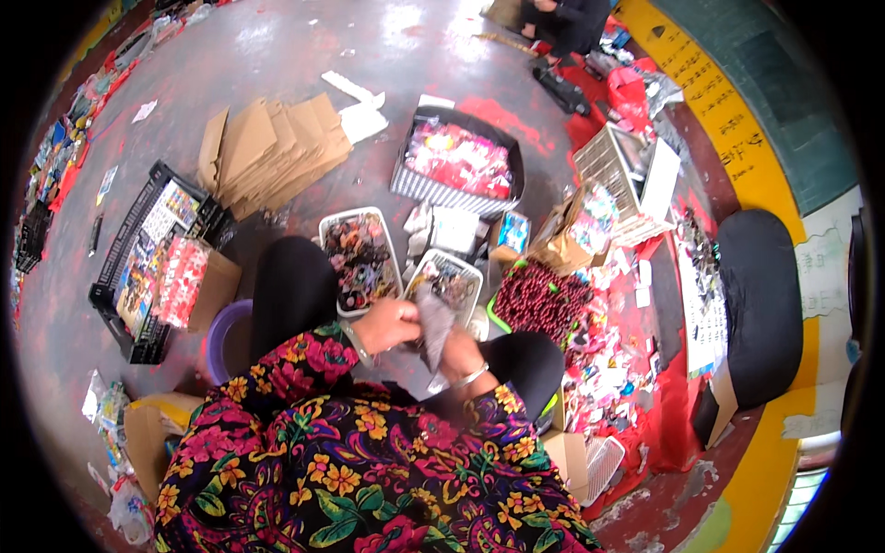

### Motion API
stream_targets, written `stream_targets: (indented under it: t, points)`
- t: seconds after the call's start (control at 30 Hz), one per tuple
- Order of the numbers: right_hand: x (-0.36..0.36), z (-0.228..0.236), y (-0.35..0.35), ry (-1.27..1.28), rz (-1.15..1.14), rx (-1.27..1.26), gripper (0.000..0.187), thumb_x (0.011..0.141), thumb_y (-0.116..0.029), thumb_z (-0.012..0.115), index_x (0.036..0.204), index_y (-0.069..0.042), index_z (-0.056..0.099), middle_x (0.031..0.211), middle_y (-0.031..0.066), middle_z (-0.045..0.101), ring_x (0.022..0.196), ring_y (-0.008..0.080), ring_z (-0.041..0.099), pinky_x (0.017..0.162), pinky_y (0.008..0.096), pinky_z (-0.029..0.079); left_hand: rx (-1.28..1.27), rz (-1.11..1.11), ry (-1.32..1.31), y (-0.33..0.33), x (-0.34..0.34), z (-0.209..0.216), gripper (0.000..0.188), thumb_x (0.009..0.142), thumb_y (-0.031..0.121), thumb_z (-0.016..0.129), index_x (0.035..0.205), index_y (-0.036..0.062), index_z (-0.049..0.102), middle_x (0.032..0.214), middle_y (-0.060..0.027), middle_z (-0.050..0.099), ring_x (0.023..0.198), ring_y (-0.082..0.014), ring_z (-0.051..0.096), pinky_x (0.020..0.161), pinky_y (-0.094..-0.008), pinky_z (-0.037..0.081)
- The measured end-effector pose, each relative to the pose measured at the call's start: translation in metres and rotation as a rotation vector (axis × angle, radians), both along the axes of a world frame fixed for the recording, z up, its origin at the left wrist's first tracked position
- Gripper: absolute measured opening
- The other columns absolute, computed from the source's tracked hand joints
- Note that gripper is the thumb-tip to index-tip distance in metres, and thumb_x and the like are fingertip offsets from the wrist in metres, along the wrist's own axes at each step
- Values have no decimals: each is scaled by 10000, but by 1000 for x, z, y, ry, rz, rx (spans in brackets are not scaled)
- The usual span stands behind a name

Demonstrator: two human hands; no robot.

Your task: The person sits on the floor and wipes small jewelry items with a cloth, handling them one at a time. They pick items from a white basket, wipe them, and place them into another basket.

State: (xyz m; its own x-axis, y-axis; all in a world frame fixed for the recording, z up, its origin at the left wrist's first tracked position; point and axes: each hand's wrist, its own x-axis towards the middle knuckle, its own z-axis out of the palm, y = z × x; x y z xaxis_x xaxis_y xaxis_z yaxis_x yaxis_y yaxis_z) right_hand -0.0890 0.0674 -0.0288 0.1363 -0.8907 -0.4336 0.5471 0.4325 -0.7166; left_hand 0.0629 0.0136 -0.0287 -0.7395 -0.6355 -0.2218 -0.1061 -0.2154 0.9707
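Note:
Between my hands, over my lap, hangs a limp grey piece of cloth or a soft pouch (434,319); which of the two I cannot tell. My right hand (460,356) grips its lower part, with the fingers partly hidden behind it. At its left edge my left hand (388,324) is closed, fingertips pinched together; what they hold is too small to make out. Just beyond the hands stand a white basket of small mixed pieces (473,301) and a larger white bin (392,241) filled with dark and coloured small items.
A green-rimmed container of dark red beads (544,293) sits to the right, beside scattered packets (604,369). Farther off are a striped box of pink packets (403,182) and flattened cardboard (277,152). Left are a black crate (112,309) and a purple tub (218,343). Another person (572,23) sits far away.

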Motion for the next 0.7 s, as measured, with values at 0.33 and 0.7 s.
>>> stream_targets:
  t: [0.33, 0.7]
  points:
    - [-23, 6, 9, -70, 85, -1, 317, 861, -95, 528, 1161, 0, 501, 1027, 63, 590, 887, 147, 583, 774, 250, 471, 168, 70, -43, -4, 7, 39, 210, 768, 163, 618, 930, 31, 633, 691, 42, 553, 522, -14, 407, 449, -173, 307]
    - [-6, -7, 15, 161, -36, 22, 295, 880, -267, 499, 1074, -48, 538, 877, 54, 597, 674, 147, 574, 527, 278, 473, 55, 53, -58, 9, 2, 29, 173, 742, 92, 587, 890, 10, 628, 629, 65, 511, 514, -7, 400, 444, -179, 295]
